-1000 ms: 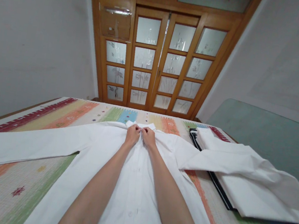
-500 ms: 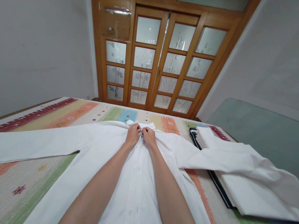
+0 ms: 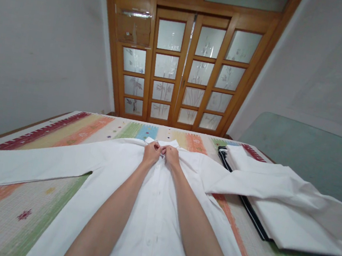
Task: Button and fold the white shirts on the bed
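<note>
A white long-sleeved shirt (image 3: pixel 153 210) lies spread face up on a striped, many-coloured mat (image 3: pixel 4 206), its collar (image 3: pixel 171 143) at the far end. My left hand (image 3: pixel 151 153) and my right hand (image 3: pixel 171 156) sit side by side just below the collar. Both have their fingers closed, pinching the shirt's front placket near the top button. The left sleeve (image 3: pixel 25 167) stretches out flat to the left; the right sleeve (image 3: pixel 246 182) lies across a pile at the right.
A pile of folded white cloth (image 3: pixel 297 222) with a dark-edged piece (image 3: pixel 251 213) under it lies at the right of the mat. Wooden doors with frosted glass panes (image 3: pixel 185 70) stand beyond the mat. White walls rise on both sides.
Both hands stay pinched at the collar with only small finger movement. The view has shifted very slightly.
</note>
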Demonstrator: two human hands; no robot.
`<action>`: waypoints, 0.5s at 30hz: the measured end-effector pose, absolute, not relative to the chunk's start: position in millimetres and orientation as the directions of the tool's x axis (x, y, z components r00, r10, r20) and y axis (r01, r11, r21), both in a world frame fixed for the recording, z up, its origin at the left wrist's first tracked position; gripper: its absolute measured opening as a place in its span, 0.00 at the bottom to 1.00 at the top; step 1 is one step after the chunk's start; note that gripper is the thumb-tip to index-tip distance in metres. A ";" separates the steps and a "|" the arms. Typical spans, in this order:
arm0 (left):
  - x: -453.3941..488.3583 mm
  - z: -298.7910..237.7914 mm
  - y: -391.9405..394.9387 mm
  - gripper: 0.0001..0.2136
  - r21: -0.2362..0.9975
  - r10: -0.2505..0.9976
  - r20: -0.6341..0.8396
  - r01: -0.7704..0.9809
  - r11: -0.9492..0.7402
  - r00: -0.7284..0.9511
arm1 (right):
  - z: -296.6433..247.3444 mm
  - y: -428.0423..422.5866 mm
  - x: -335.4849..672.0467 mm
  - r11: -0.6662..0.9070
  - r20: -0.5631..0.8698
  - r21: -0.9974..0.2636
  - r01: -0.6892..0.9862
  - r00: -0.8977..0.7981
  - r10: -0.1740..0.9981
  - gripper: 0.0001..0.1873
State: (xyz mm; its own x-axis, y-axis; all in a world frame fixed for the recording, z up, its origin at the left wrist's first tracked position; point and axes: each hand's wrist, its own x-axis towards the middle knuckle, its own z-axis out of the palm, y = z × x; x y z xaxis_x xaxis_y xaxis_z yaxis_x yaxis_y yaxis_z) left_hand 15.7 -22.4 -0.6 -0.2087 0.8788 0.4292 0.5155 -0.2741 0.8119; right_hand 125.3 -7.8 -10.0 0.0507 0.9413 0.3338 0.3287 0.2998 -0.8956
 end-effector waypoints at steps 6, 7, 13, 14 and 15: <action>13.5 0.4 -20.8 0.04 0.834 0.889 0.406 0.483 -0.266 -0.212 | -10.7 -7.1 124.7 0.288 0.329 -0.890 0.354 0.058 0.943 0.14; 13.1 0.4 -20.5 0.04 0.838 0.890 0.404 0.477 -0.267 -0.212 | -11.0 -7.3 124.6 0.288 0.330 -0.887 0.360 0.060 0.942 0.13; 10.8 -0.7 -19.0 0.04 0.852 0.890 0.398 0.449 -0.269 -0.223 | -13.1 -9.0 123.3 0.279 0.330 -0.877 0.390 0.069 0.942 0.07; 10.5 -1.0 -18.9 0.04 0.854 0.890 0.397 0.446 -0.269 -0.223 | -13.3 -9.4 123.1 0.278 0.332 -0.872 0.403 0.069 0.941 0.06; 10.3 -1.2 -18.7 0.04 0.855 0.890 0.396 0.443 -0.269 -0.224 | -13.4 -9.9 122.9 0.277 0.334 -0.865 0.419 0.069 0.940 0.06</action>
